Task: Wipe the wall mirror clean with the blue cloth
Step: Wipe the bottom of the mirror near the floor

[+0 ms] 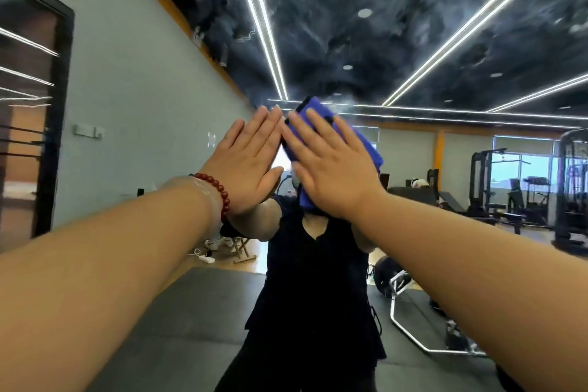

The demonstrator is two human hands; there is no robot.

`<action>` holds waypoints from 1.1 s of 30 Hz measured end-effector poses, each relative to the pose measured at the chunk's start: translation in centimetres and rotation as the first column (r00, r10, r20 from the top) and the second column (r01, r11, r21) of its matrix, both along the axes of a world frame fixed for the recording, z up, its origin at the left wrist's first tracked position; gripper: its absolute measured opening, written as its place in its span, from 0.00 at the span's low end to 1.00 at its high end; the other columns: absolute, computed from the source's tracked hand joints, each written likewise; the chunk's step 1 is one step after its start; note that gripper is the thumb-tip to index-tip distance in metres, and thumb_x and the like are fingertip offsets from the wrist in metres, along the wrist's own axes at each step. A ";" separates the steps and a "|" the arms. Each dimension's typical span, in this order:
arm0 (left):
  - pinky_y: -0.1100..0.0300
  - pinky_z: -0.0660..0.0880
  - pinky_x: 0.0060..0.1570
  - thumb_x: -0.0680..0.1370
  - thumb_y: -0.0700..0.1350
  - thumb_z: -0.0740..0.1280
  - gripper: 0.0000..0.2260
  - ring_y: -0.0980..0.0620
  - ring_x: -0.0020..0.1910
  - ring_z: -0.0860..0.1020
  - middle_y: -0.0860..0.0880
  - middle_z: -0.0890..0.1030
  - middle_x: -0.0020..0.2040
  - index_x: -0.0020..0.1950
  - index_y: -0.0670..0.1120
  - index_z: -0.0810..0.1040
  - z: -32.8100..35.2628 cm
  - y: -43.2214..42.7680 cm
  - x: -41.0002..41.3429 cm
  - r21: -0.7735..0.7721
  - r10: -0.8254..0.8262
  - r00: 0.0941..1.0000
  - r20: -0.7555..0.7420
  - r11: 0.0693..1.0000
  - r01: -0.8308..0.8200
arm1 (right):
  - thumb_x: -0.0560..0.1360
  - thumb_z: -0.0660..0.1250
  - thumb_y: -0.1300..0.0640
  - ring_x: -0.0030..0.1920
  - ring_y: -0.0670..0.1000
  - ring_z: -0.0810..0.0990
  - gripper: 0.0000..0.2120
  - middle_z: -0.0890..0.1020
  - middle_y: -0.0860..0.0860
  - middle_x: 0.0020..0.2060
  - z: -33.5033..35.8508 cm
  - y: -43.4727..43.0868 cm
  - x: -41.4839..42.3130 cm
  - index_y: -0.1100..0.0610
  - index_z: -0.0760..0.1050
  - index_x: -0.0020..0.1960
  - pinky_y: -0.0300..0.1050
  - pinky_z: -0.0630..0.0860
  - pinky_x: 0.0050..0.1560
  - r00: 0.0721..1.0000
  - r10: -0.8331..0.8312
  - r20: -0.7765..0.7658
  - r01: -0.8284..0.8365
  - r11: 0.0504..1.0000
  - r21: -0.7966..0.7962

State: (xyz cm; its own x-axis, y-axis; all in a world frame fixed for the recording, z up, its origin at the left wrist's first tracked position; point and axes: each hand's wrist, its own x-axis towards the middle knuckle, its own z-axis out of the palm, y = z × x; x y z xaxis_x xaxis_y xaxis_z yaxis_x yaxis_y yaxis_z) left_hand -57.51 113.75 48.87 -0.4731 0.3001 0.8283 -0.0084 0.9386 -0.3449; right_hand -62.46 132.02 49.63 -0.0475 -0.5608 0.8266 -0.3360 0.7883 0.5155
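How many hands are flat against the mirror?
2. The left hand, with a red bracelet at its wrist, lies flat on the bare mirror; the right hand, just beside it, presses the cloth on the glass.

right hand (331,169) flat on blue cloth (369,149)

No text, label or number is legible anywhere.

— Where's the mirror (413,41) free?
— Above and right of the blue cloth (315,111), it's bare. The left hand (248,169) blocks leftward, just beside it; the mirror's edge there, I can't make out.
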 end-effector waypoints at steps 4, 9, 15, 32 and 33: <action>0.56 0.32 0.72 0.73 0.60 0.34 0.31 0.56 0.73 0.30 0.53 0.29 0.73 0.73 0.50 0.30 0.0 0.2 0.3 0.018 -0.010 1.000 0.010 1.000 0.010 | 0.78 0.50 0.51 0.76 0.56 0.61 0.27 0.64 0.55 0.75 0.4 1.2 -0.2 0.56 0.63 0.76 0.52 0.49 0.75 0.981 0.196 0.009 -0.196 0.976 0.095; 0.56 0.32 0.72 0.76 0.63 0.35 0.32 0.57 0.73 0.30 0.53 0.29 0.74 0.75 0.49 0.32 -0.4 0.7 0.1 0.040 0.025 1.000 -0.018 0.999 -0.025 | 0.75 0.65 0.46 0.70 0.62 0.66 0.23 0.71 0.62 0.69 -0.6 2.8 -1.7 0.60 0.76 0.64 0.61 0.66 0.68 0.949 0.286 -0.134 -0.315 0.874 -0.370; 0.60 0.34 0.73 0.74 0.65 0.36 0.38 0.54 0.77 0.38 0.49 0.42 0.80 0.79 0.45 0.42 -0.8 3.6 0.9 0.236 -0.078 0.995 -0.053 0.968 0.089 | 0.75 0.55 0.55 0.63 0.61 0.74 0.23 0.77 0.58 0.64 -1.4 2.9 -1.5 0.61 0.76 0.66 0.59 0.69 0.65 0.913 0.387 -0.130 -0.402 0.792 -0.460; 0.51 0.60 0.71 0.79 0.58 0.50 0.31 0.43 0.74 0.64 0.40 0.65 0.75 0.75 0.39 0.63 0.3 6.1 -1.2 0.178 0.052 0.983 -0.178 0.984 -0.019 | 0.72 0.61 0.50 0.65 0.56 0.66 0.25 0.74 0.58 0.63 -2.1 3.0 -2.2 0.58 0.72 0.66 0.52 0.55 0.68 0.915 0.323 -0.242 -0.403 0.694 -0.596; 0.51 0.59 0.72 0.79 0.58 0.51 0.31 0.43 0.74 0.63 0.40 0.65 0.75 0.75 0.38 0.63 0.6 5.6 -0.9 0.232 0.057 0.980 -0.190 0.973 -0.011 | 0.72 0.61 0.50 0.66 0.56 0.66 0.25 0.74 0.58 0.64 -2.1 2.9 -2.2 0.57 0.73 0.67 0.51 0.54 0.69 0.916 0.321 -0.242 -0.402 0.710 -0.578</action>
